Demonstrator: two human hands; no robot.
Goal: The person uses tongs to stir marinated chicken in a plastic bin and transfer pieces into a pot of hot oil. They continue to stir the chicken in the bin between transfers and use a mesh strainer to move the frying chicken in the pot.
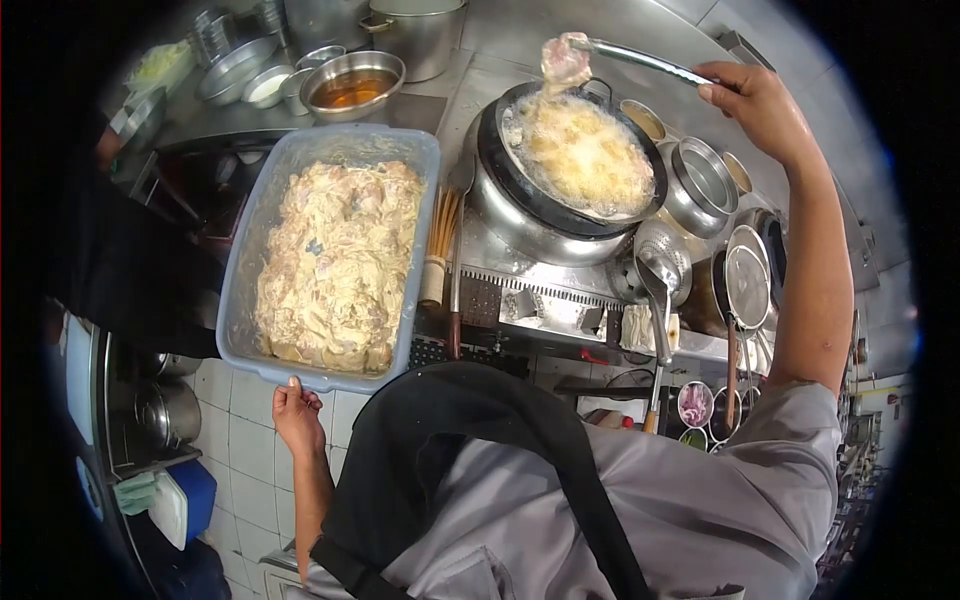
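My right hand (745, 105) is closed around metal tongs (650, 62). A piece of battered raw meat (566, 64) hangs from their tips above the far rim of a black wok (490, 150). Pale pieces fry in bubbling oil (585, 150) inside the wok. With fingers curled at its near edge, my left hand (298, 415) grips a blue-grey plastic tub (228, 290). Raw meat in yellowish batter (335, 265) fills much of the tub. The wok stands just right of the tub.
A steel bowl of amber liquid (354, 94) and a large pot (415, 40) stand behind the tub. Right of the wok are steel pots (705, 175), strainers (747, 285) and a ladle (660, 290). Chopsticks (444, 222) stand between tub and stove. A dark-clothed person (130, 260) is at left.
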